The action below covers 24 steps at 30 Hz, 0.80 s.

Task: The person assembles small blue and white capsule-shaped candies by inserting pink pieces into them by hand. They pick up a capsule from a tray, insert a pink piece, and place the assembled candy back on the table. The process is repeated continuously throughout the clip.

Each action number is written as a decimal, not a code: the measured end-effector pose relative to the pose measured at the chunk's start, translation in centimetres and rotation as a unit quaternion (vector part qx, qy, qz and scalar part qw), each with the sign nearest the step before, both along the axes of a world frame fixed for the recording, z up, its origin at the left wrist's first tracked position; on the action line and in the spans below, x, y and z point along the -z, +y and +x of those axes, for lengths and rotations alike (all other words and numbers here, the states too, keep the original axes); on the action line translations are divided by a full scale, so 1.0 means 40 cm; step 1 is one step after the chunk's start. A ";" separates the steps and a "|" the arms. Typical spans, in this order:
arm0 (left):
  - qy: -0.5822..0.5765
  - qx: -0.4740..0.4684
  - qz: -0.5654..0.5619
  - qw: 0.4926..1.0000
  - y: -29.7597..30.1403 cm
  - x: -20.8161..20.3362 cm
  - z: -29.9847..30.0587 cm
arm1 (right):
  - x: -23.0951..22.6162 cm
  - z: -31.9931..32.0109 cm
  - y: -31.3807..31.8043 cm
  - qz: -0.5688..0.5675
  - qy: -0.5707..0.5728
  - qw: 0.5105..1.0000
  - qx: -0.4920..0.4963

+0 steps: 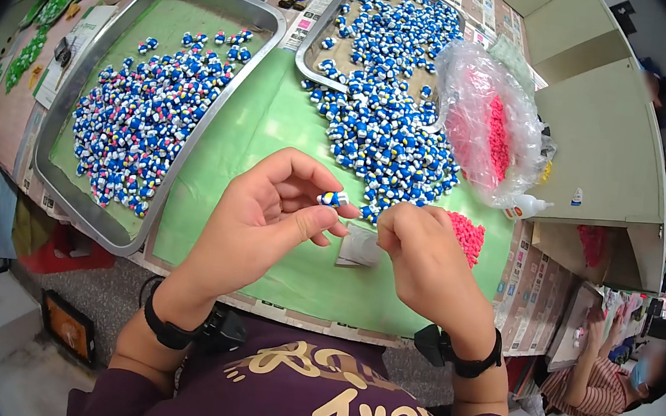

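Closest to us is the purple shirt [302,381] with its pale lettering, and our forearms reach past it over the desk [523,294]. Our left grip [256,215] is clamped on one small piece [331,199], pinched between thumb and forefinger above the green mat [264,127]. Held by the tips, most of its surface stays uncovered; we take that to be so it can be seen and reached from the other side. Our right grip [429,256] is just beside it, fingers curled and drawn together, pointing down; we cannot tell whether anything is between them. Below and between the two, a pale square [360,248] lies on the mat.

Loose blue-and-white pieces [395,153] spill from the far tray [324,81] onto the mat, within easy reach of both hands, probably for convenience. Near our right wrist sits a heap of tiny pink bits [466,236], with more inside a clear plastic bag [462,120] farther back; a white bottle [525,206] lies by the bag. On our left, a metal tray [266,22] holds more figures [143,116], pink showing among them; its raised rim would keep such small things from rolling off.

As for looks, the held piece is small and rounded, glossy blue and white with a touch of yellow. Its finer details are too small for us to make out.
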<state>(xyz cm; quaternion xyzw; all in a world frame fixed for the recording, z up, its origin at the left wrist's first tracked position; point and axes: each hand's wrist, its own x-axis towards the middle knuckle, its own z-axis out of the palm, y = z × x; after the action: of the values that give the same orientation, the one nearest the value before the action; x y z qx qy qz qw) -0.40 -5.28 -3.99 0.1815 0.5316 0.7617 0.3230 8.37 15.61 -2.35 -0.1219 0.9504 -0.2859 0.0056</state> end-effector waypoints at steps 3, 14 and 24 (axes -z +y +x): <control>0.019 -0.007 0.004 1.000 0.009 0.004 -0.001 | -0.003 0.003 0.004 -0.019 -0.013 1.000 0.009; -0.041 -0.015 0.049 0.998 0.039 -0.014 0.010 | -0.062 0.000 -0.041 -0.374 0.089 0.920 0.072; 0.080 -0.078 0.023 0.993 0.049 -0.028 0.041 | -0.056 -0.018 -0.058 -0.237 0.149 0.959 0.039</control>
<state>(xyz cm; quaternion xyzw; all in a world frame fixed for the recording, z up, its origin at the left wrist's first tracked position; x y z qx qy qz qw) 1.25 -3.33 -2.87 0.2071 0.5503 0.7799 0.2147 7.66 13.31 -0.11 -0.1235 0.8497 -0.4812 -0.1766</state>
